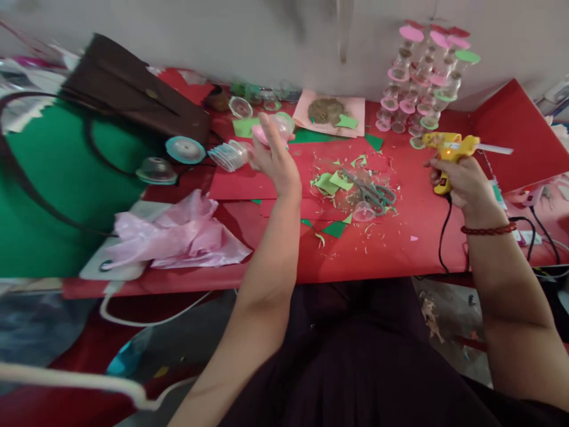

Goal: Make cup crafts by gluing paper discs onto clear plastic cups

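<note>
Pale grey wall [249, 35] closes off the far side at twelve o'clock from where I watch, and a red tabletop [418, 252] spreads below it, strewn around its middle with cut paper [328, 184]. Out toward two o'clock, the right hand [464, 181] is wrapped around the grip of a yellow glue gun [456, 151]. The gun's long axis runs almost level across my view: its nozzle points to nine o'clock, toward the left hand's side, and a pale glue stick [496, 148] pokes out toward three. Up near eleven o'clock, the left hand [281, 163] pinches a pink-rimmed cup [259, 134] between its digits; its fingers hide so much that I cannot be sure whether this is one cup or two joined. I place that cup at about eleven o'clock from the left palm and near ten from the right hand, well apart from the nozzle, so the left hand is plainly the nearer one. A stack of blue-rimmed cups [229, 155] lies on its side just beside the left fingers, at their nine o'clock. Grey scissors [370, 191] rest between the hands, at four o'clock from the left one. Just beyond the nozzle, toward eleven o'clock from the right hand, rise columns of clear cups [427, 83].
</note>
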`<state>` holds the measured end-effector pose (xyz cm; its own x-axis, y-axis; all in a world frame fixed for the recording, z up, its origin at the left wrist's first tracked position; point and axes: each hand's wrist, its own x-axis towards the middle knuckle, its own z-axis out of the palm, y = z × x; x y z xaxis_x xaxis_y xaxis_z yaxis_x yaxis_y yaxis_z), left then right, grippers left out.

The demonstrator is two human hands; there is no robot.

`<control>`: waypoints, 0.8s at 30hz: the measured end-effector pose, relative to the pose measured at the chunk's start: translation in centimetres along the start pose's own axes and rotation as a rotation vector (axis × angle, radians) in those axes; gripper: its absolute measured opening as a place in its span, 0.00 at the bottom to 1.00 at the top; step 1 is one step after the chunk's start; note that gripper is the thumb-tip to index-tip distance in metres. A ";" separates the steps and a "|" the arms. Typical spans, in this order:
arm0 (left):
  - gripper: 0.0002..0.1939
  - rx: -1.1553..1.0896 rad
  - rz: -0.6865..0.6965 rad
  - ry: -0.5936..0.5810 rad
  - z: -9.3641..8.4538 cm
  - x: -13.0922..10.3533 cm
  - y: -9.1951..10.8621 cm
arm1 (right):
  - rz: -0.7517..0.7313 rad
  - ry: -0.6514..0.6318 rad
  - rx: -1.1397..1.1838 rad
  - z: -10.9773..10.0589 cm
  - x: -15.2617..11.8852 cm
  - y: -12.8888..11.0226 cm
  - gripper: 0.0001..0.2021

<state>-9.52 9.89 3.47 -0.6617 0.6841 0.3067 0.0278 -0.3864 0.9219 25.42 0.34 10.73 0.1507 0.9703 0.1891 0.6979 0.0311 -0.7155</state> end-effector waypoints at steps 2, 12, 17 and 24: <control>0.36 -0.108 -0.086 -0.130 0.1 -0.8 1.1 | 0.040 -0.111 0.391 0.8 -0.3 -1.9 0.18; 0.33 -0.131 -0.421 -0.615 1.5 -5.0 -0.5 | 0.061 -0.260 0.817 8.4 -1.8 -2.4 0.26; 0.21 -0.387 -0.681 -0.751 1.4 -5.7 0.0 | 0.021 -0.239 0.801 8.7 -2.5 -0.7 0.31; 0.21 -0.537 -0.865 -0.692 1.5 -6.8 2.0 | -0.069 -0.295 0.808 8.6 -3.1 -0.9 0.29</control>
<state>-3.89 5.37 3.62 0.2314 0.9620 -0.1450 -0.6422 0.2630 0.7200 18.26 -0.58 5.00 -0.1397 0.9792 0.1475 -0.0305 0.1446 -0.9890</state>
